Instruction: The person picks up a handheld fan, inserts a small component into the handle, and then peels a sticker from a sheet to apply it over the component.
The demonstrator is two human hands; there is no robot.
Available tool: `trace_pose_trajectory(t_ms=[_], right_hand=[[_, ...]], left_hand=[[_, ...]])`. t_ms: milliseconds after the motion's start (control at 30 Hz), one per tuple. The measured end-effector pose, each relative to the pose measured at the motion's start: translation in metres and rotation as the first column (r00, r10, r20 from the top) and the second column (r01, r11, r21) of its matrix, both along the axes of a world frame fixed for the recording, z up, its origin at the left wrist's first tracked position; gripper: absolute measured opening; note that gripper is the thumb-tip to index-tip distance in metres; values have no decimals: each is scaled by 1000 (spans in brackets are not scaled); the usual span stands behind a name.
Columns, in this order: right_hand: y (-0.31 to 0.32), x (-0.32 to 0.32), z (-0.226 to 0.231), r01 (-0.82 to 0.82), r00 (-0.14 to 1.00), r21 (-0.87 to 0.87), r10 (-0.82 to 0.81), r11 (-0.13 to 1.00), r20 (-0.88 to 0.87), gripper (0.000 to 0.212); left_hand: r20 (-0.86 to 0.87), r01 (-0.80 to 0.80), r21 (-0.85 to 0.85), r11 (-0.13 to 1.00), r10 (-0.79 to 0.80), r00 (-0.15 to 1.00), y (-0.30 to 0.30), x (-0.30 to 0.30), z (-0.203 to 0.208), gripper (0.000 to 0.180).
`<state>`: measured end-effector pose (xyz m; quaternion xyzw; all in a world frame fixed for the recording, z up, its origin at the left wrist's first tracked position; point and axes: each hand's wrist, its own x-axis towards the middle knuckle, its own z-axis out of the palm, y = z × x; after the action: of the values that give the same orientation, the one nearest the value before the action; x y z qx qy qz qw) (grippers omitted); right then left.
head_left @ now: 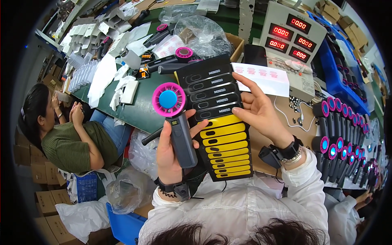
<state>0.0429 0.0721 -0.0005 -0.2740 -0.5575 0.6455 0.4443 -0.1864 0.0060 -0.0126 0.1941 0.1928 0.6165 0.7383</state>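
Note:
A grey handheld fan [183,143] with a pink ring and a blue centre stands upright in my left hand [166,159], its small lit display facing up. My left fingers wrap round its handle from behind, and their tips reach the edge of a label sheet [227,143]. Long black stickers fill the upper part of the sheet; lower down, yellow backing shows where strips are gone. My right hand [261,112] grips the sheet's right edge, thumb on the front and fingers spread along the side. Wrist-worn devices sit on both my wrists.
A metering box [288,41] with red displays stands at the back right. Several fans [335,143] stand in rows on the right, near a blue crate [326,61]. Plastic bags [200,34] and a cardboard box lie behind. A person in green [77,139] sits at left.

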Motion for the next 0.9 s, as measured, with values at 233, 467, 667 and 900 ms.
trace_pose_trajectory(t_ms=[233,467,667,900], right_hand=[[-11,21,16,-12,999,-74,15,997,37,63],[-13,31,-1,37,998,-154,-46,987,-50,57],[-17,34,-4,157,983,-156,-169,975,-68,54],[-31,33,-1,332,620,637,-670,695,408,47]], left_hand=[[18,58,1,998,-58,998,1,14,5,56],[51,111,50,993,-113,992,10,22,5,63],[2,116,59,992,-116,993,9,27,6,63],[-86,75,11,997,-74,994,11,32,3,63]])
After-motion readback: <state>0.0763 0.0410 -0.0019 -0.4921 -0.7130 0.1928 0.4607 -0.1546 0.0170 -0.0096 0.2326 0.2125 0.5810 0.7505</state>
